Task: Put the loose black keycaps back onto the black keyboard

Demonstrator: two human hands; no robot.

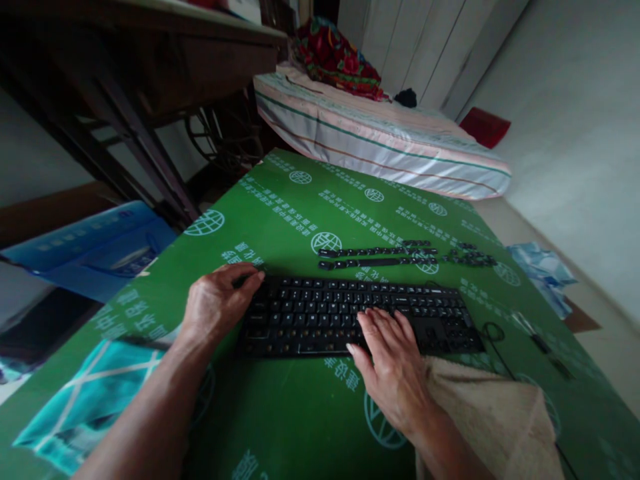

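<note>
Green printed sheeting covers the counter (pixel 270 413), with a bed (pixel 375 143) beyond its far edge and a pale wall to the right. From the head view, a black keyboard (pixel 320 307) lies flat near the middle of the counter, its nearest rows apparently bare of caps. Behind it, loose keycaps (pixel 377 262) sit in rows, with a scattered group further right.

At the keyboard's upper left corner is the left hand (pixel 220 300), fingers curled and thumb almost meeting the index finger; whether something small is pinched there, I cannot tell. Spread palm down, the right hand (pixel 390 353) rests its loosely extended fingers on the keys, thumb at the near edge, grasping nothing visible.

A beige cloth (pixel 495 413) lies just beside the right wrist, close to a thin cable (pixel 504 362). Pressing unevenly could slide or tip the keyboard, I'd judge, and pushing it backward could jumble the ordered keycaps. A sleeveless forearm dragging the cloth might also snag that cable.
</note>
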